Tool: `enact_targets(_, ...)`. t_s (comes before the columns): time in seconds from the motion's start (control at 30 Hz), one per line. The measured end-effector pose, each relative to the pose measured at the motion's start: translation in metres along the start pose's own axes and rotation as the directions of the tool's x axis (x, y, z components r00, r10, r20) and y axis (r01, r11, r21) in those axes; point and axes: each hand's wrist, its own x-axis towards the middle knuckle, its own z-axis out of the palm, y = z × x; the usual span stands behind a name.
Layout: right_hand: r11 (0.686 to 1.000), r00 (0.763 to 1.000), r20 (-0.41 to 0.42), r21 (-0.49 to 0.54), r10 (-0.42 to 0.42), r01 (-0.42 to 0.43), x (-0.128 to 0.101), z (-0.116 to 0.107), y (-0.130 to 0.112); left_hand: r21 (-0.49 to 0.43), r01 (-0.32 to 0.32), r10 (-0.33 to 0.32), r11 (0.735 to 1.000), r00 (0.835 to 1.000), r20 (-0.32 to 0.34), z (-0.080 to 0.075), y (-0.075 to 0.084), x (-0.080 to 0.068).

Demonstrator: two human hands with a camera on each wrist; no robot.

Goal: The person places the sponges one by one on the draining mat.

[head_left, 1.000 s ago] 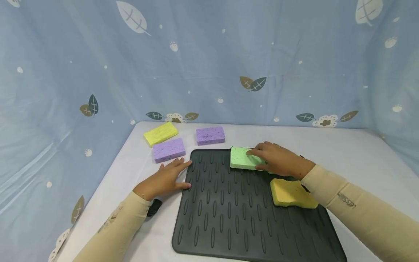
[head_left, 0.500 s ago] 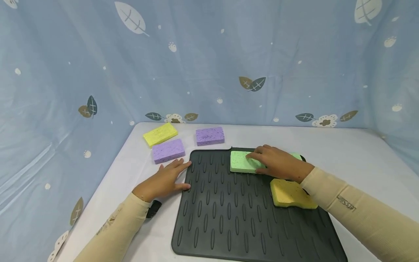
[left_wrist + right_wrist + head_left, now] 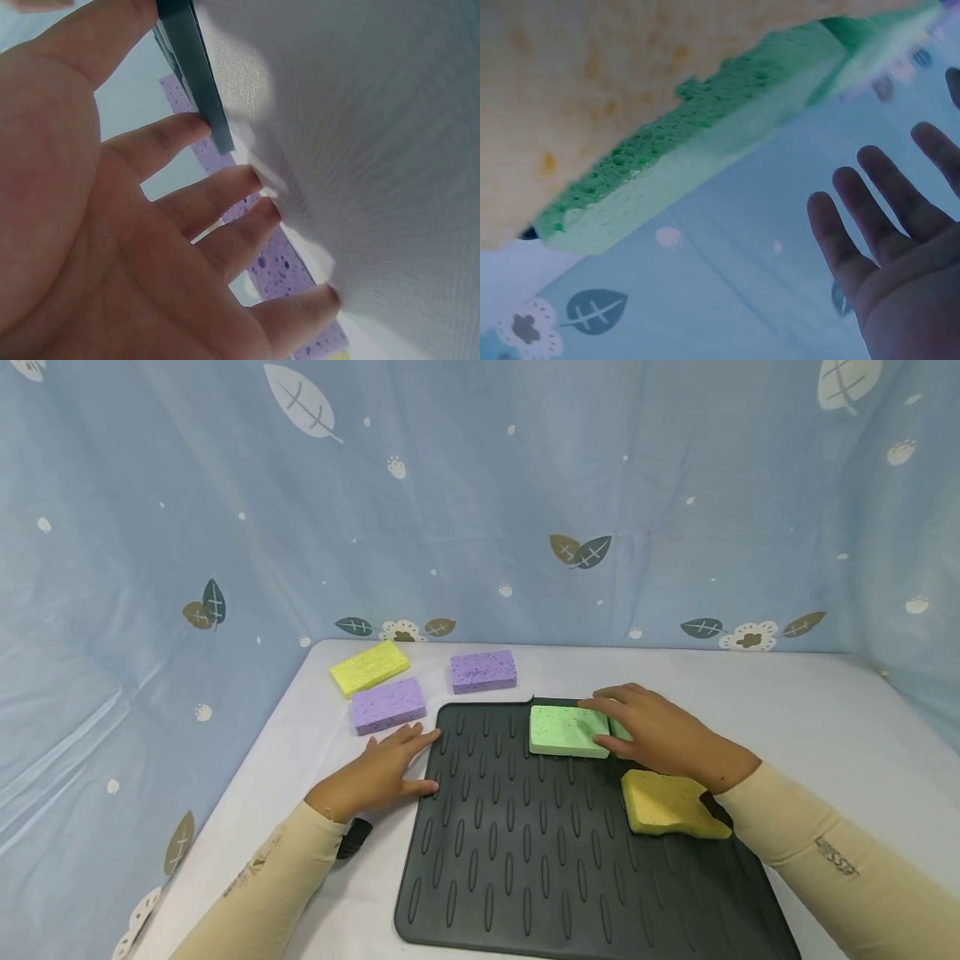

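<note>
While the flat left hand (image 3: 375,772) steadies the ribbed black rubber mat (image 3: 525,852) at nine o'clock, the released right hand (image 3: 660,731) hovers by the green rectangular sponge (image 3: 567,730) at twelve o'clock; best withdrawn gently, sponge undisturbed.

Green sponge (image 3: 567,731): rectangular, speckled, lying flat at the far edge of a dark ribbed mat (image 3: 525,852). Partly over a second green sponge (image 3: 619,729) to its right. Yellow-orange sponge (image 3: 667,804) flat on the mat, nearer, to the right.
</note>
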Motion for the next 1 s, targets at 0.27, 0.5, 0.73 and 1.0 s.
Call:
enact_targets(0.27, 0.989, 0.961, -0.236, 0.061, 0.143, -0.132, -0.033, -0.015, 0.002, 0.006, -0.006, 0.006, 1.0, 1.0, -0.007, 0.0, 0.0, 0.001)
enact_targets(0.5, 0.949, 0.898, -0.316, 0.168, 0.307, -0.266, -0.058, -0.019, 0.01, 0.002, 0.001, -0.001, 1.0, 1.0, 0.002, -0.001, 0.0, -0.001)
enact_targets(0.73, 0.922, 0.848, -0.367, 0.218, 0.381, -0.32, -0.074, -0.012, 0.033, -0.002, 0.012, -0.012, 1.0, 1.0, -0.001, 0.001, -0.002, 0.0)
enact_targets(1.0, 0.849, 0.833, -0.216, 0.284, 0.509, -0.445, -0.087, -0.002, 0.057, 0.005, -0.013, 0.013, 1.0, 1.0, -0.011, 0.001, -0.001, 0.0)
